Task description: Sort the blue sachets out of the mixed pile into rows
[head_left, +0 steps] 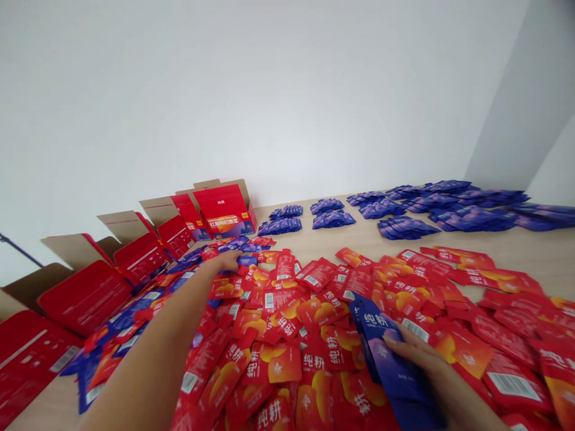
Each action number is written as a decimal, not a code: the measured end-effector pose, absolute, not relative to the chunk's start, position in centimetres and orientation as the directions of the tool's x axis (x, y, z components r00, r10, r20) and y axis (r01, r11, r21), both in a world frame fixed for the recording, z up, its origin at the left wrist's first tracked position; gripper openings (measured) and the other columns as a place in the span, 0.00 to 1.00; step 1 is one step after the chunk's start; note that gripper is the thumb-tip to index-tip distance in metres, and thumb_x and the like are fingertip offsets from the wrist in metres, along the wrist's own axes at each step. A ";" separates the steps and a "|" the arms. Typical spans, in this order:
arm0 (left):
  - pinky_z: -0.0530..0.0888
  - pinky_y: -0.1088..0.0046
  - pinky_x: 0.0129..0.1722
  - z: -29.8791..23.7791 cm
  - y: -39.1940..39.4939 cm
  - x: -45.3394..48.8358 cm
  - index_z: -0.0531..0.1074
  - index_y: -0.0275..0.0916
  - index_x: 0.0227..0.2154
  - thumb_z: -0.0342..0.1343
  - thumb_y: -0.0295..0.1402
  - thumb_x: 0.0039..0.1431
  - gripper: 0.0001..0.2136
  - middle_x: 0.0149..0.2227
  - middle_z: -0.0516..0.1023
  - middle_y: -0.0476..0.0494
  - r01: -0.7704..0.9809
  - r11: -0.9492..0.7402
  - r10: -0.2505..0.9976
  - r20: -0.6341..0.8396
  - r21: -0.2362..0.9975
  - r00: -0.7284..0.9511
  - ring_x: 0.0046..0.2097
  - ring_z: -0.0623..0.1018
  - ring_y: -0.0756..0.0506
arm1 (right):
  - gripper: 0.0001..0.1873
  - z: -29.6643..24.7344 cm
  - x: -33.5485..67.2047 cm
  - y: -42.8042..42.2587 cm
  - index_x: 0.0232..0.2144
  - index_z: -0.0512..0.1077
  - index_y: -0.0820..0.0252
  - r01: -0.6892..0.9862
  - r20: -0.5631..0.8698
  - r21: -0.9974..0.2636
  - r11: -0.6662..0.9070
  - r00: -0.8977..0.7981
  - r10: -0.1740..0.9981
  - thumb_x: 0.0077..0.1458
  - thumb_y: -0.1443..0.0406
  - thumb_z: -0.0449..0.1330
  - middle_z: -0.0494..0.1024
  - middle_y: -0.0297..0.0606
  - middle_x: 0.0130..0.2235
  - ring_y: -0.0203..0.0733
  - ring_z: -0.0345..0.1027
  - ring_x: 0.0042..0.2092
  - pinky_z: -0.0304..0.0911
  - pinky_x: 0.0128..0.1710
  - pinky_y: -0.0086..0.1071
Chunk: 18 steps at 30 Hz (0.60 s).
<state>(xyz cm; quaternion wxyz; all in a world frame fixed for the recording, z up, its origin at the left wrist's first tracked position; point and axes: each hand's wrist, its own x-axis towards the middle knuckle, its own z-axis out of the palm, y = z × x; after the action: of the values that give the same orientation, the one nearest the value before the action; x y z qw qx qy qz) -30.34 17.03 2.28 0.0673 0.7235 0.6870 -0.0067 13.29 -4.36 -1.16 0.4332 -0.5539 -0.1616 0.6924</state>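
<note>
My right hand (pixel 424 353) grips a small stack of blue foil pouches (pixel 399 374), the thumb lying across the top one. Under that stack spreads a wide heap of red and orange pouches (pixel 287 359). Stretched far forward, my left hand (pixel 230 261) is at the back of the heap, its fingers closed at the edge of a blue pouch (pixel 247 261); the fingertips are small and partly hidden. Left of that forearm, blue and red pouches lie mixed in a long pile (pixel 121 335).
Open red cartons (pixel 85 296) stand in a row along the left, flaps up. Another red box (pixel 224 209) stands upright at the back. Bundles of blue pouches (pixel 381 208) lie in rows along the far side of the wooden table (pixel 309 242), before a white wall.
</note>
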 end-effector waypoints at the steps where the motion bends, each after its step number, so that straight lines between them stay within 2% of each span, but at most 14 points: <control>1: 0.72 0.70 0.38 2.6 16.2 -30.0 0.72 0.38 0.27 0.59 0.26 0.30 0.14 0.33 0.79 0.44 0.994 -0.057 0.993 -0.097 0.089 0.065 0.38 0.77 0.39 | 0.34 -1.1 13.2 -4.4 0.44 0.72 0.51 -0.428 -0.617 -0.707 -0.562 -0.015 0.787 0.28 0.60 0.71 0.81 0.34 0.32 0.44 0.72 0.27 0.66 0.25 0.33; 5: 0.70 0.70 0.42 4.9 12.8 -28.3 0.70 0.39 0.29 0.56 0.29 0.42 0.08 0.34 0.78 0.45 0.988 -0.109 0.994 0.010 0.107 0.109 0.41 0.76 0.41 | 0.20 -0.8 13.0 -4.6 0.32 0.71 0.55 -0.436 -0.543 -0.730 -0.526 -0.098 0.834 0.32 0.62 0.69 0.76 0.30 0.22 0.38 0.67 0.22 0.61 0.21 0.28; 10: 0.70 0.68 0.46 8.8 9.1 -23.7 0.69 0.38 0.38 0.52 0.31 0.50 0.11 0.40 0.77 0.44 0.969 -0.174 0.979 0.133 0.174 0.152 0.44 0.75 0.43 | 0.12 -0.1 12.9 -5.1 0.28 0.68 0.56 -0.463 -0.504 -0.714 -0.525 -0.181 0.845 0.38 0.63 0.65 0.73 0.30 0.20 0.36 0.65 0.20 0.60 0.20 0.27; 12: 0.69 0.69 0.48 9.7 7.6 -20.7 0.69 0.38 0.39 0.54 0.31 0.48 0.13 0.42 0.76 0.45 0.917 -0.247 0.967 0.139 0.312 0.213 0.45 0.75 0.43 | 0.10 0.1 12.9 -5.3 0.27 0.68 0.56 -0.455 -0.495 -0.715 -0.531 -0.208 0.844 0.39 0.64 0.64 0.73 0.29 0.19 0.36 0.65 0.20 0.60 0.20 0.27; 14: 0.70 0.69 0.47 10.0 5.9 -17.2 0.70 0.37 0.40 0.58 0.32 0.45 0.16 0.42 0.76 0.45 0.790 -0.307 0.947 0.089 0.530 0.309 0.45 0.75 0.43 | 0.10 0.3 12.9 -5.5 0.28 0.68 0.56 -0.437 -0.474 -0.731 -0.525 -0.229 0.850 0.40 0.64 0.64 0.71 0.28 0.18 0.36 0.65 0.20 0.60 0.19 0.27; 16: 0.72 0.71 0.43 9.8 4.2 -13.7 0.71 0.37 0.40 0.61 0.35 0.43 0.18 0.39 0.77 0.47 0.649 -0.264 0.909 -0.041 0.714 0.415 0.41 0.76 0.44 | 0.11 0.3 12.9 -5.6 0.29 0.68 0.56 -0.432 -0.431 -0.756 -0.492 -0.236 0.871 0.41 0.64 0.63 0.71 0.26 0.18 0.35 0.64 0.19 0.60 0.19 0.27; 18: 0.72 0.72 0.38 9.5 2.7 -10.7 0.73 0.37 0.39 0.64 0.37 0.41 0.19 0.35 0.78 0.49 0.569 -0.155 0.838 -0.197 0.807 0.508 0.35 0.76 0.46 | 0.10 0.2 13.0 -5.4 0.30 0.68 0.56 -0.437 -0.381 -0.781 -0.447 -0.235 0.894 0.42 0.65 0.63 0.71 0.25 0.18 0.34 0.63 0.19 0.59 0.19 0.26</control>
<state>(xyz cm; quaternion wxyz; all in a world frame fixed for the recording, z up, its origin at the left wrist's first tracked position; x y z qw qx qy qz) -10.75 2.69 9.49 0.4464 0.7449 0.4724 0.1507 12.98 -5.41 0.18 0.4512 -0.4233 -0.2701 0.7378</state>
